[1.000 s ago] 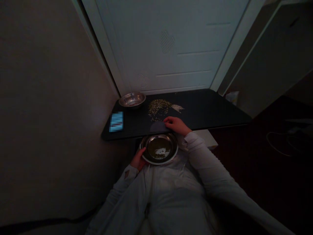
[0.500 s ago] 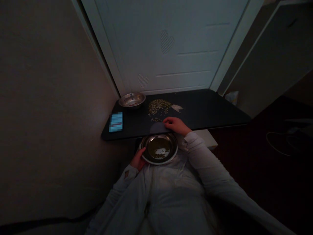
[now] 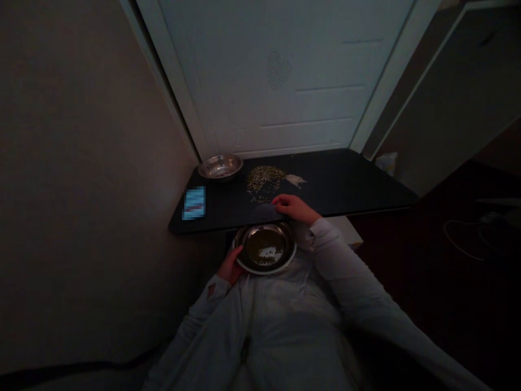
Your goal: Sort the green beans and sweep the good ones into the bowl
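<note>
My left hand (image 3: 230, 266) grips the left rim of a shiny metal bowl (image 3: 293, 255), tilted below the table's front edge near my lap. Small green beans (image 3: 266, 239) lie inside it, around a bright patch of bare metal. Above the bowl, my right hand (image 3: 295, 209) is closed at the table edge, fingers pinching a thin, greyish, see-through flat piece (image 3: 266, 210). Its exact kind is too dim to tell. Just beyond that hand, a pile of mixed green and pale beans or grains (image 3: 265, 178) spreads on the dark table (image 3: 345, 182), with a small pale heap (image 3: 296, 180) beside it.
A second metal bowl (image 3: 221, 167) stands at the table's back left. In front of it lies a blurred blue rectangle (image 3: 194, 203). A white door (image 3: 317, 65) rises behind the table, and a wall (image 3: 101, 190) closes the left side. Under the table, a white box (image 3: 345, 231) shows.
The greyish flat piece in my right hand now looks narrower, its left edge a little further right. My left hand and the bowl stay in place.
</note>
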{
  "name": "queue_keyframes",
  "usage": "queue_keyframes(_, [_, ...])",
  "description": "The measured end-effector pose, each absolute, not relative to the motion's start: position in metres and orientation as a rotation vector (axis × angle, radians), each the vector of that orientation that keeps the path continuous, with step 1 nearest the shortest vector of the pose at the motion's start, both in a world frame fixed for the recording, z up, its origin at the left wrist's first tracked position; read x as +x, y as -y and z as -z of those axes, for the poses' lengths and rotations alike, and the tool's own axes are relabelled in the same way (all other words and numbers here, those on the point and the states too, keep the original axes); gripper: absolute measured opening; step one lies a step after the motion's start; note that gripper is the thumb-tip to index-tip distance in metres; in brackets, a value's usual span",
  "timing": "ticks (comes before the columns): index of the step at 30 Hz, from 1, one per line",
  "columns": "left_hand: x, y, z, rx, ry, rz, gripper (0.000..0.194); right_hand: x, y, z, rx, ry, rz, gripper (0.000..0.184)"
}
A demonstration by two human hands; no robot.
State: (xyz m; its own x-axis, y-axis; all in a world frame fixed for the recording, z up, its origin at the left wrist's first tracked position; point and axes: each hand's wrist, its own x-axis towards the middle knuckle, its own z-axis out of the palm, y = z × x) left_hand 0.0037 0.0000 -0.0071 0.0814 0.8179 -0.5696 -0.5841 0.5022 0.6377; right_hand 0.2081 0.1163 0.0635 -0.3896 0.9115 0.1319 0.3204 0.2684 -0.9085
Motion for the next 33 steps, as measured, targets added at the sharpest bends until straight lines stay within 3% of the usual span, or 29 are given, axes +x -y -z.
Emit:
queue_keyframes(3, [0.004, 0.0, 0.007, 0.26, -1.03, -1.065, 0.027, 0.214, -0.124, -0.066, -1.112, 1.67, -1.141, 0.02])
queue_keyframes(9, [0.003, 0.0, 0.007, 0.243, -0.978, -1.05, 0.036, 0.227, -0.142, -0.06, -1.262, 1.353, -0.867, 0.012])
queue_keyframes(15, [0.003, -0.001, 0.008, 0.254, -0.966, -1.052, 0.037, 0.228, -0.144, -0.051, -1.357, 1.426, -0.68, 0.012])
queue_keyframes(33, [0.003, -0.001, 0.008, 0.263, -0.971, -1.055, 0.031, 0.227, -0.139, -0.054, -1.411, 1.556, -0.598, 0.018])
